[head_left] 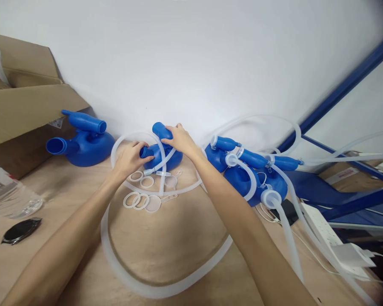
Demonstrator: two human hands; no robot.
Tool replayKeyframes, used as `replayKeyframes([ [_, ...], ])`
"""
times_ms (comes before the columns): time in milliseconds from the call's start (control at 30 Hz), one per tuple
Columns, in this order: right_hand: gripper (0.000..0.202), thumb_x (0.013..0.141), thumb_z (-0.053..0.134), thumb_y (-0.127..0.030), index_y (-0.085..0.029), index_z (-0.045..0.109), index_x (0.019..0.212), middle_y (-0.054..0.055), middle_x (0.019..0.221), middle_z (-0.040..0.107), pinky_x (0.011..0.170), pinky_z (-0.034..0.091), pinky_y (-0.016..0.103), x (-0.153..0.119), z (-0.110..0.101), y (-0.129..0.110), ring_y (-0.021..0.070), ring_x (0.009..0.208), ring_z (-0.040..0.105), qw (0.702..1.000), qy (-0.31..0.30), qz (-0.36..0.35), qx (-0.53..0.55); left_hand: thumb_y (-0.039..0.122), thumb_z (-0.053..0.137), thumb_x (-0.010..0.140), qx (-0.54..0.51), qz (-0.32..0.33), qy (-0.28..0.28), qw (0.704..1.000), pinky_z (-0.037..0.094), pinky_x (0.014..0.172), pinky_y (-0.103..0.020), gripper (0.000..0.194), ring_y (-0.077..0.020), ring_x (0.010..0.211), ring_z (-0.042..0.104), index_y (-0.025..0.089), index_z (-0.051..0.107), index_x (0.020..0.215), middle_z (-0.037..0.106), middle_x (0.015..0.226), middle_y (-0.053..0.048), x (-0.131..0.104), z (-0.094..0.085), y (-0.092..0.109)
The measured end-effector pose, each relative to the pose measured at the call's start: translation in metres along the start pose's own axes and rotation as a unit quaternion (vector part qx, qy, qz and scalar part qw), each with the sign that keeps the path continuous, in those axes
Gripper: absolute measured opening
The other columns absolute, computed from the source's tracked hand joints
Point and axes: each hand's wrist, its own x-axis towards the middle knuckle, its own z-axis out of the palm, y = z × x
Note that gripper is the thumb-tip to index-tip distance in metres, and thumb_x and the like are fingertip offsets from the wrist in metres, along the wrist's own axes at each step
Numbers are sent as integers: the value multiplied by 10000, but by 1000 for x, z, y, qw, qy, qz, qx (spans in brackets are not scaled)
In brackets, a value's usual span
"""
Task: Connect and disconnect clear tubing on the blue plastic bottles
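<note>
A plain white wall [185,63] stands behind a pale brown wooden tabletop [172,238], with a blue metal rack [347,80] slanting up at the right and an open brown cardboard box [22,102] at the far left. A long, translucent white plastic hose [159,292] loops widely over the tabletop; part of it crosses in front of a squat, round-bodied blue plastic container [175,160], which sits near the wall, between both hands. Three more blue plastic containers [236,180] crowd together on the right, tubes attached, and a similar blue plastic vessel [94,148] rests on the left, beside the box. The left hand [130,157] pinches the container's lower neck between thumb and fingers; the right hand [181,140] curls over the blue cylindrical piece [161,131] above it, though whether that piece is joined to the body cannot be told. A clear plastic bottle [17,195] lies at the left edge, and a long white power strip [319,227] is on the right. Smaller still are a dark, glossy oval object [21,230] near the bottle, a thin, translucent round disc [152,204], and flat white rings [137,200], two of them overlapping, just in front of the container.
</note>
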Motion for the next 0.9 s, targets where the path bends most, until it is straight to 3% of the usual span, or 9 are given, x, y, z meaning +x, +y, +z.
replayKeyframes([
  [100,643,978,670,-394,-258,485,1579,147,1365,533,1093,489,467,-13,-13,5,327,1190,656,999,20,-6,37,595,665,865,3,-6,11,1000,503,792,-365,452,-272,885,657,220,686,1115,678,991,-79,1,-9,9],
  [200,892,951,693,-494,-304,226,1686,170,1499,442,1103,483,515,-36,-11,4,356,1285,592,991,84,19,98,600,643,886,16,-16,28,999,504,807,-379,475,-282,900,659,217,688,1163,685,1031,-90,0,-23,21],
  [300,1239,839,779,-609,-275,-47,1700,227,1615,315,1154,419,586,-62,10,-6,419,1447,434,975,164,66,133,595,661,878,20,-24,45,998,508,824,-381,487,-286,917,666,223,689,1190,695,1045,-86,-2,-37,32],
  [367,1347,774,821,-627,-217,-73,1694,259,1629,305,1186,361,622,-74,31,-12,450,1487,375,968,178,105,143,579,677,871,19,-24,55,998,514,847,-375,488,-288,955,673,229,686,1211,701,1066,-82,-3,-45,37],
  [433,1305,804,804,-576,-164,-60,1691,258,1588,405,1205,343,588,-79,48,-14,425,1473,408,966,174,109,156,565,686,867,20,-22,67,997,519,878,-378,505,-299,1012,673,237,675,1251,705,1106,-82,-4,-52,40],
  [567,986,992,558,-369,-196,-115,1691,107,1230,721,1177,388,485,-72,62,-7,293,1220,644,972,118,56,194,550,671,880,30,-31,87,995,522,927,-396,551,-315,1076,671,258,645,1346,698,1191,-85,-5,-65,40],
  [667,823,1042,427,-338,-262,-51,1707,83,1214,721,1151,414,466,-61,61,-2,263,1149,677,976,116,32,179,568,667,876,34,-32,92,995,523,949,-410,604,-327,1097,671,261,637,1394,700,1213,-90,-5,-72,35],
  [833,576,1099,281,-404,-249,316,1652,152,1398,597,1095,477,377,-44,55,-3,239,1241,608,944,264,39,193,607,683,841,11,-12,72,997,526,975,-405,629,-318,1078,679,269,662,1371,716,1187,-72,-4,-74,32],
  [900,553,1105,240,-424,-244,431,1592,153,1400,580,1098,477,367,-37,49,-2,232,1256,599,935,295,52,192,611,681,840,7,-6,65,998,530,978,-403,622,-318,1087,677,272,666,1361,716,1199,-68,-4,-75,34],
])
